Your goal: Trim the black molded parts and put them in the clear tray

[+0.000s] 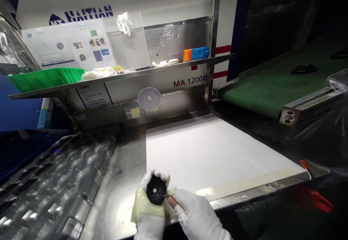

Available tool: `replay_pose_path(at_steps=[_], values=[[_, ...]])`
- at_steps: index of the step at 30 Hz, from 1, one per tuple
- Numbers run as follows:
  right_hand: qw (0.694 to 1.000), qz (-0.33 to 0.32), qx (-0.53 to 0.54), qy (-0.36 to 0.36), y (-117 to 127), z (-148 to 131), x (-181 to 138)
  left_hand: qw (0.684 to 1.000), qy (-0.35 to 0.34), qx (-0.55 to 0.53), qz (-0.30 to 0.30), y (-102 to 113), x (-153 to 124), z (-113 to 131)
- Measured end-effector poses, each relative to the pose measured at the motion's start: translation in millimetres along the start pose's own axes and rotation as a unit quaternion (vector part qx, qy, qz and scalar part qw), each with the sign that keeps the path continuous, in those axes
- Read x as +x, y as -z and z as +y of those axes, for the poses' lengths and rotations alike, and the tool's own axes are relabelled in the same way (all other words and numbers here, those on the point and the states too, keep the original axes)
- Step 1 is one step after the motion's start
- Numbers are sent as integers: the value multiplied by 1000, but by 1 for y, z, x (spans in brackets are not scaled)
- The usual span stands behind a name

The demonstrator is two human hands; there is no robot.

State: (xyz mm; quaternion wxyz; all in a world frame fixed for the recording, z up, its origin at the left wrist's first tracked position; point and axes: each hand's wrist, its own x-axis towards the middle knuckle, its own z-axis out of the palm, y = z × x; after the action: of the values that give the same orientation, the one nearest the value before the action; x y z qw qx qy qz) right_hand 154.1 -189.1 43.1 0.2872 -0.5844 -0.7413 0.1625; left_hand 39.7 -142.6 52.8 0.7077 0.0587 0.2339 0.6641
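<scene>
A black round plastic part with a hole near its middle and smaller holes lies in my left hand. That hand wears a white glove with a pale yellow covering over the palm, and its fingers curl around the part's far edge. My right hand, in a white glove with a bare thumb tip showing, pinches a small thin tool. The tool's tip meets the right rim of the black part; most of it is hidden by the fingers. Both hands are over the front edge of the metal table.
A white sheet covers much of the table. Clear trays holding black round parts stand at the left. Above runs a metal shelf with a green bin. A small fan faces me. At right, a green conveyor carries black rings.
</scene>
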Motion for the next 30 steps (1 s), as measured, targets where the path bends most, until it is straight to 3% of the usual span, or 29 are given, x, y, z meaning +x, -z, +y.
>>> replay_pose_path(at_steps=[5, 9, 14, 21, 24, 27, 30], values=[[999, -10, 36, -15, -6, -2, -3, 999, -38, 13, -36, 2, -3, -3], [998, -12, 67, -6, 0, -1, -2, 999, -9, 52, -11, 5, -5, -3], [1000, 27, -5, -3, 2, 2, 1, 998, -26, 39, -37, 3, -7, -1], [999, 32, -19, -4, -13, -2, -6, 999, 11, -49, 14, 1, -2, -1], [999, 29, -25, -6, -18, -5, -9, 997, -10, -69, 21, 2, -2, -2], [1000, 20, -20, -8, -18, -7, -10, 999, -45, -22, 3, 4, -7, -3], [1000, 11, -3, -2, -15, -5, -8, 998, -23, 52, -8, 6, -13, -2]])
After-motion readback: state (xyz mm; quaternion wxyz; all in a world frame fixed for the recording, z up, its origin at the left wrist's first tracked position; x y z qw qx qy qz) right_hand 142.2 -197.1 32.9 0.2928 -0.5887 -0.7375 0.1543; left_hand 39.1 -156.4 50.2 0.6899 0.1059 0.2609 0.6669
